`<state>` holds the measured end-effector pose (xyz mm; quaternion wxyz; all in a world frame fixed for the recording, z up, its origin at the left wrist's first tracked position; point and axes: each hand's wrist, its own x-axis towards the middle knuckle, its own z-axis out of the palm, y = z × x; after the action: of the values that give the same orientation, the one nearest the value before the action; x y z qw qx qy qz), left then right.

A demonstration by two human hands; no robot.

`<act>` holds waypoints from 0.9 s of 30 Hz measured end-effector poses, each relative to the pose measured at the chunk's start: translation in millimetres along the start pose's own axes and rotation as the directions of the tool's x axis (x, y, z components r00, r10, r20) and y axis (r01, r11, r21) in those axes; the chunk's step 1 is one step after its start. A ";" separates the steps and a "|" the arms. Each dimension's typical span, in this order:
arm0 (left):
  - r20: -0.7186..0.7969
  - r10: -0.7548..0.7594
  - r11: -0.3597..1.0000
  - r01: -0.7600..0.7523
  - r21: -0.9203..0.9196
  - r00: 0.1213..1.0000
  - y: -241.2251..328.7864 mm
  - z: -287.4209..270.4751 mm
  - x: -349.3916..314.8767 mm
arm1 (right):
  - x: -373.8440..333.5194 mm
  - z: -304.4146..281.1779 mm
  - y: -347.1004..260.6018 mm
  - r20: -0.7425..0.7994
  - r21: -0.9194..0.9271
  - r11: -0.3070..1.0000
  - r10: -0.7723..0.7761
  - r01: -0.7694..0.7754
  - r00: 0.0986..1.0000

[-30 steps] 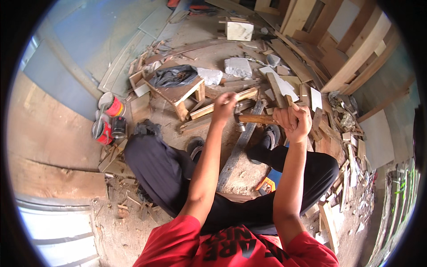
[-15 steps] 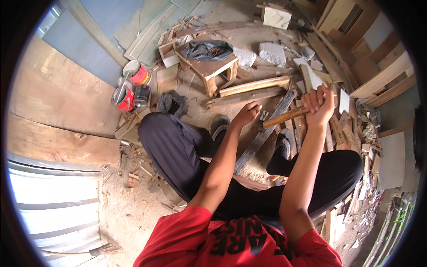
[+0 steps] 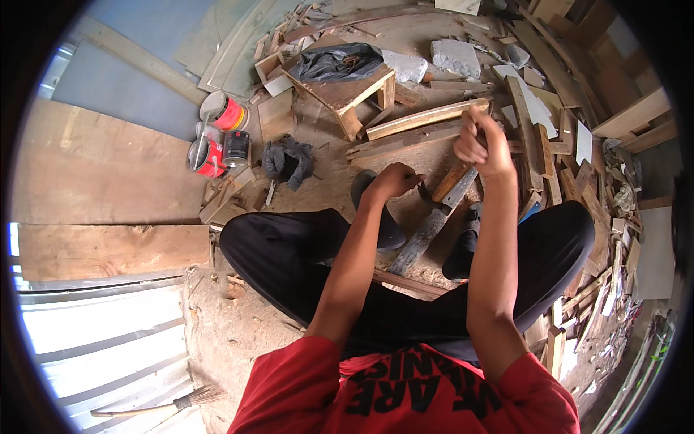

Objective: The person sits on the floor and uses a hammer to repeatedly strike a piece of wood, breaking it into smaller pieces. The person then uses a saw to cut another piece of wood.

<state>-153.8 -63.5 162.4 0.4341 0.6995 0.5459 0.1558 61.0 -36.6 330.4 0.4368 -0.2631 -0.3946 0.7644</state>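
Observation:
My right hand (image 3: 477,145) is wrapped round the wooden handle of a hammer (image 3: 451,181), which slants down over a weathered grey plank (image 3: 423,242). The hammer's dark head, low by the plank, is hard to make out. Just left of it, my left hand (image 3: 392,181) is closed, thumb and fingers pinched together. Whatever they pinch, if anything, is too small to name. The plank lies on the ground between my two shod feet, under my bent knees.
A low wooden stool (image 3: 347,94) bears a black plastic bag (image 3: 338,62). Paint cans (image 3: 207,158) stand at the left by a crumpled dark bag (image 3: 287,160). Timber offcuts (image 3: 426,121) lie ahead; scrap wood (image 3: 535,137) piles up at the right. A broom (image 3: 195,396) lies at lower left.
My right hand has come left and the hammer now points more steeply down. My left hand has shifted slightly left and stays closed. The view has shifted a little.

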 end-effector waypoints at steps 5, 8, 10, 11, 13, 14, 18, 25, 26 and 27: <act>0.111 -0.125 0.686 0.167 -0.708 0.986 -41.6 5.7 -35.6 | 31.8 -25.6 33.3 -0.526 0.136 0.947 -0.180 0.291 0.832; 0.030 -0.208 0.324 0.098 -0.941 0.978 -48.0 0.1 -43.5 | 33.3 -30.9 40.9 -0.492 0.205 0.892 -0.261 0.402 0.831; -0.085 -0.330 0.221 -0.011 -0.975 0.940 -53.7 -8.4 -42.8 | 37.9 -15.3 38.2 -0.376 0.194 0.909 -0.279 0.370 0.883; -0.136 -0.393 0.174 -0.072 -0.982 0.910 -56.7 -13.8 -41.6 | 39.9 -9.3 38.0 -0.316 0.187 0.916 -0.286 0.355 0.905; -0.191 -0.405 0.406 -0.012 -0.914 0.894 -64.1 -23.2 -40.0 | 45.7 3.7 43.2 -0.242 0.143 0.959 -0.205 0.244 0.948; -0.235 -0.417 0.619 0.085 -0.781 0.878 -67.7 -26.1 -42.1 | 47.2 7.9 46.9 -0.137 0.075 0.980 -0.174 0.186 0.975; -0.264 -0.272 0.923 0.174 -0.343 0.925 -64.7 -19.2 -43.0 | 50.7 27.6 47.0 -0.057 -0.123 0.992 -0.035 0.028 0.998; -0.172 -0.293 0.322 -0.072 -0.944 0.941 -96.8 0.6 -28.1 | 29.5 -8.5 34.5 0.036 0.136 0.986 -0.102 0.096 0.994; -0.155 -0.183 0.212 -0.115 -0.971 0.971 -98.2 -0.8 -28.2 | 26.9 -13.8 31.8 0.188 0.105 0.991 -0.102 0.083 0.977; -0.150 -0.075 0.093 -0.143 -0.985 0.986 -98.4 -2.3 -28.0 | 27.2 -10.1 30.3 0.249 0.102 0.992 -0.094 0.070 0.964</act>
<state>-227.2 -85.0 94.4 0.7420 0.2219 0.3153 0.5485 41.6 -18.3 298.0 0.4257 -0.1263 -0.4220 0.7904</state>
